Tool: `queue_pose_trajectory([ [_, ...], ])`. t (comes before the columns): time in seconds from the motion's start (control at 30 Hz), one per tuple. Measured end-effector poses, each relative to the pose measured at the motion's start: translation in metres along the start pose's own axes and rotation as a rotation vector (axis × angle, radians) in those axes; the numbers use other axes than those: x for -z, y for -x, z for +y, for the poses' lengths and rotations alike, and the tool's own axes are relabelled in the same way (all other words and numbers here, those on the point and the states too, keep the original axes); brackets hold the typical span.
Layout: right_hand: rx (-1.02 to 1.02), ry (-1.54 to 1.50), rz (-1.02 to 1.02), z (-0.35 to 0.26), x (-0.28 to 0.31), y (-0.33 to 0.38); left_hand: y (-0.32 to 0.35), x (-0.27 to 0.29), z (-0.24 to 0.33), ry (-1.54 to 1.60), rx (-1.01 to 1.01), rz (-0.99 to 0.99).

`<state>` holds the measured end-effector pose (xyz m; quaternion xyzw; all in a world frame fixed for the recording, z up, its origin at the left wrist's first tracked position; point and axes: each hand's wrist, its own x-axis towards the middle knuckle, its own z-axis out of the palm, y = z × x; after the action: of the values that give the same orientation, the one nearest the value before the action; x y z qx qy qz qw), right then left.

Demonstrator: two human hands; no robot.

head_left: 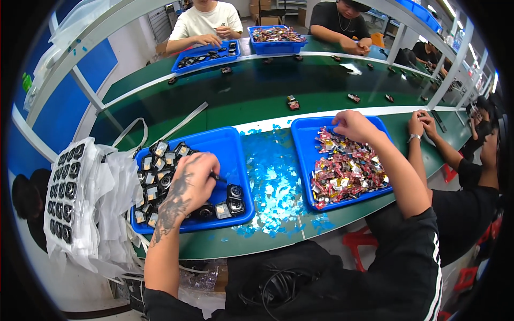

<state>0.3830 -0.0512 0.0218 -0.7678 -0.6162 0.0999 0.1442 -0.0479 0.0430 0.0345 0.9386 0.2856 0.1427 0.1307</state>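
Black sleeves (412, 267) are framing the near edge, the right one carrying white stripes, and a dark cable (278, 289) is lying coiled on black cloth between them, well below the fingers of both hands. The left hand (194, 176), its wrist and forearm bearing a dark tattoo, is hanging over a blue tray (233, 158) with its fingers bent inward; they are pinching a dark piece (216, 177) — though the back of the hand is hiding most of it. Small black cases (151, 193) are lying crowded to the left of those fingers, many showing pale square faces, and a few others are sitting just beyond the fingertips to the right and nearer the body. The right hand (354, 127) is hovering at the far side of a second blue tray (303, 160), its fingers curled and held close together; whether they are gripping anything, I cannot tell. Directly below those fingers, a heap of small red, yellow and silvery parts (350, 179) is filling much of that tray. Between the two hands, thin blue film pieces (274, 195) are littering the green table (251, 247). Left of the left fingers, a pile of white moulded sheets (59, 187) is leaning, its outermost sheet holding rows of black cases. Far beyond the fingers — across the dark green belt (235, 96) — a person in white (206, 24) is handling cases at another blue tray (184, 58).
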Motion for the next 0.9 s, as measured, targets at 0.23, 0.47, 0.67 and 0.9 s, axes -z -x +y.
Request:
queue_pose_trajectory([
  [0.23,0.08,-0.211,-0.066,-0.001,-0.007,-0.001,-0.033,-0.021,0.043,1.543,0.281,0.197],
  [0.47,-0.037,-0.484,0.097,-0.042,0.016,0.038,-0.034,-0.047,0.04,1.537,0.44,0.1],
  [0.67,0.102,-0.758,-0.054,-0.124,0.006,0.076,-0.033,-0.061,0.053,1.4,0.188,0.037],
  [0.9,0.165,-1.129,-0.017,-0.164,-0.039,0.073,-0.022,-0.055,0.057,1.092,0.016,0.047],
])
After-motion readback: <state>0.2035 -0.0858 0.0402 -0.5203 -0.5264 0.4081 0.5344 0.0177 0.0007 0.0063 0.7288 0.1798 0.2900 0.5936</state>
